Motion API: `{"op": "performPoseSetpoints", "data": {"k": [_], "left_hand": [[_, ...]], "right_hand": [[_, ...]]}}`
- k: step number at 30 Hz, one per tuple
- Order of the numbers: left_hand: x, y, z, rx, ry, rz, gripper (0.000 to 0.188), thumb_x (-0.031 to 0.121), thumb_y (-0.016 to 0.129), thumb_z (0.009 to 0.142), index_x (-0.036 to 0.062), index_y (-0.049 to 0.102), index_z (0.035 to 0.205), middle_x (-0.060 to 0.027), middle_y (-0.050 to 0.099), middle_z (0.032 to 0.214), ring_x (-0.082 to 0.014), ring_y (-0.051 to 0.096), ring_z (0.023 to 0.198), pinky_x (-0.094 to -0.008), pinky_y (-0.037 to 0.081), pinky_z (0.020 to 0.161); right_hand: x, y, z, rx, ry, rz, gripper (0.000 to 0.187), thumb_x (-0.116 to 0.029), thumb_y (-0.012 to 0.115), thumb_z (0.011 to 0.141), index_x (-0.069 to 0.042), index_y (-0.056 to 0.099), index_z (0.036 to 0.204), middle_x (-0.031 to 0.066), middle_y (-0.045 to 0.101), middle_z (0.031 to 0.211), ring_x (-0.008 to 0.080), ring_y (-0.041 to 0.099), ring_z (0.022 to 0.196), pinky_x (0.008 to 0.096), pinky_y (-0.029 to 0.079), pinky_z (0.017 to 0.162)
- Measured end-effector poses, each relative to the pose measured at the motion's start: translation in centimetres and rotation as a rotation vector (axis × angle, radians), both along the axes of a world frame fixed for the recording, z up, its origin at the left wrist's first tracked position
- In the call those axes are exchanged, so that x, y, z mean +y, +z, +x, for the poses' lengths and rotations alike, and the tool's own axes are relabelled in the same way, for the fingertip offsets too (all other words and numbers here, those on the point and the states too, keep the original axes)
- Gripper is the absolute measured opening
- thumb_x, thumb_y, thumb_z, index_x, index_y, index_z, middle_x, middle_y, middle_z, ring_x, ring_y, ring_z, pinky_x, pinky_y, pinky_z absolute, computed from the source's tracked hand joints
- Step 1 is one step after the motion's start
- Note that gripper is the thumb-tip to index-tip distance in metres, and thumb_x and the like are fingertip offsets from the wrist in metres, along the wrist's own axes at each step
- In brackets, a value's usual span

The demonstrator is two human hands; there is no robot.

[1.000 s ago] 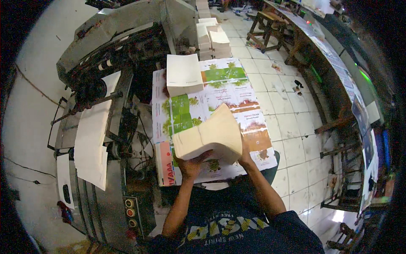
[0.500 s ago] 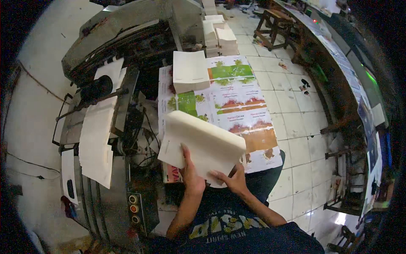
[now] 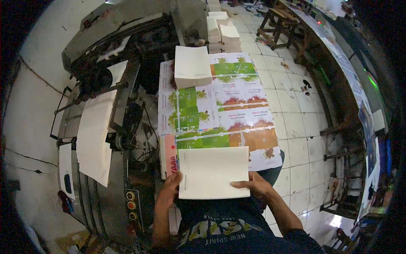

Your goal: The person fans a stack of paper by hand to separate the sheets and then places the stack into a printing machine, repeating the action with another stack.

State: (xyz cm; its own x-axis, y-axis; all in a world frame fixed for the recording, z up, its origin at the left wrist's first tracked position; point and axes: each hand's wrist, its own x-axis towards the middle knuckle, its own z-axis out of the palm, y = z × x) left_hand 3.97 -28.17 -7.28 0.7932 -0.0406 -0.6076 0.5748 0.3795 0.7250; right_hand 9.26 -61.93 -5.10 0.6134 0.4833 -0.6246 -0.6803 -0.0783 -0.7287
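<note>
A stack of cream paper sheets (image 3: 214, 171) lies level before me, its far part over the near end of the table covered with printed sheets. My left hand (image 3: 169, 188) is closed at its left edge, fingers against the side. At the right edge, my right hand (image 3: 259, 184) grips it with the thumb laid flat on the top sheet and the other fingers mostly hidden. Faint small print runs near the stack's left side. Farther off, a thicker block of similar paper (image 3: 191, 65) rests on the table's far left.
Printed green and brown sheets (image 3: 243, 114) cover the table. To the left stands a large press (image 3: 122, 169) with paper (image 3: 96, 135) on its feed and round buttons. More paper stacks (image 3: 228, 36) stand beyond the table. A wooden stool (image 3: 277, 27) and a long bench (image 3: 338, 72) are on the right.
The paper stack, previously tilted and bent, is now flat and squared toward me. My left hand has moved from its near side to its left edge; my right hand has shifted right.
</note>
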Motion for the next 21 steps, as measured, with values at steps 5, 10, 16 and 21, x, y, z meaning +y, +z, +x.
{"op": "performPoseSetpoints", "data": {"k": [5,10,16,21], "left_hand": [[-1.3,1.1,4.7,-0.276,-0.116,0.257,0.051,0.027,0.079,0.086,-0.0028,0.060,0.124,-0.0073,0.068,0.110,-0.0161,0.063,0.100,-0.0314,0.049,0.091],[0.4,1.7,8.3,-0.603,-0.114,0.468,0.052,0.029,0.070,0.092,-0.0003,0.054,0.133,-0.0091,0.067,0.117,-0.0158,0.062,0.111,-0.0354,0.052,0.094],[1.2,-6.1,8.4,-0.440,0.158,-0.087,0.047,0.039,0.049,0.104,0.0025,0.056,0.133,-0.0049,0.064,0.120,-0.0152,0.062,0.100,-0.0315,0.050,0.088],[0.5,-5.2,8.4,-0.283,0.211,-0.126,0.045,0.040,0.048,0.105,0.0025,0.061,0.126,-0.0042,0.066,0.113,-0.0146,0.062,0.100,-0.0319,0.050,0.086]], "right_hand": [[0.3,3.4,3.6,-0.326,0.083,-0.159,0.063,-0.021,0.083,0.080,0.000,0.055,0.133,0.0126,0.066,0.122,0.0212,0.062,0.112,0.0348,0.049,0.099],[-0.5,2.9,7.1,-0.902,0.044,-0.267,0.080,-0.025,0.083,0.076,-0.002,0.044,0.142,0.0199,0.054,0.140,0.0335,0.052,0.130,0.0440,0.040,0.110],[0.1,-3.8,8.6,-1.109,-0.015,-0.297,0.058,-0.020,0.076,0.079,0.004,0.055,0.127,0.0219,0.062,0.123,0.0317,0.058,0.115,0.0422,0.046,0.100],[-1.2,-9.7,8.2,-1.156,-0.053,-0.295,0.057,-0.023,0.071,0.085,0.002,0.052,0.132,0.0221,0.059,0.126,0.0356,0.056,0.116,0.0439,0.043,0.102]]}}
